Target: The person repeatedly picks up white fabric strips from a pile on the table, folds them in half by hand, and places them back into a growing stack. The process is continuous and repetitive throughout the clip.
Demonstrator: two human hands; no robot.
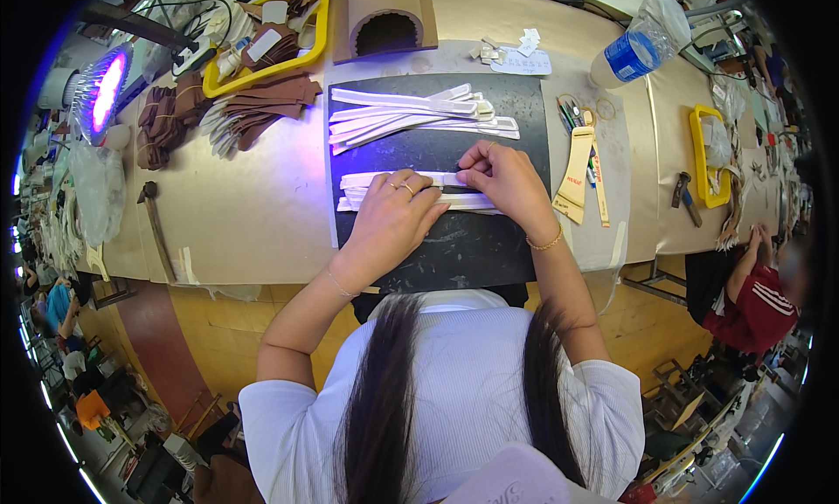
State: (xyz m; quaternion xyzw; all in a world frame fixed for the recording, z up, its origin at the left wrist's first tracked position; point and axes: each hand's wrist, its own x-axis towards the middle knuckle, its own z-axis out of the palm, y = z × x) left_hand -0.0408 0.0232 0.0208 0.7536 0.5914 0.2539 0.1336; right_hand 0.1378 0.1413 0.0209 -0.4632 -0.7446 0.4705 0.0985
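left hand (395, 214): palm down, fingers together and flat, pressing on the white strips (411, 191) near the middle of the black mat (454, 251); rings on two fingers, thin bracelet at the wrist.
right hand (507, 182): fingers curled together, tips pinching the strip stack right beside the left hand's fingertips (a short dark bit shows between the two hands; can't tell what it is).
white strips: a few long narrow pieces lying left-to-right across the mat, ends sticking out past the left hand on the left and under the right hand on the right.
second pile (415, 115): more white strips fanned out on the far half of the mat, apart from both hands.
black mat: lies on the tan-covered workbench (253, 216), directly in front of the person.
brown pieces (262, 107): stacked strips left of the mat, next to a yellow tray (319, 32).
hammer (157, 229): on the bench, well left of the mat.
water bottle (634, 50): lying on its side, far right of the mat.
tan strip (575, 176): just right of the mat, beside pens.
lamp (103, 89): glowing purple, far left.
another person (756, 299): seated low at right in a red top, hands not near the mat.
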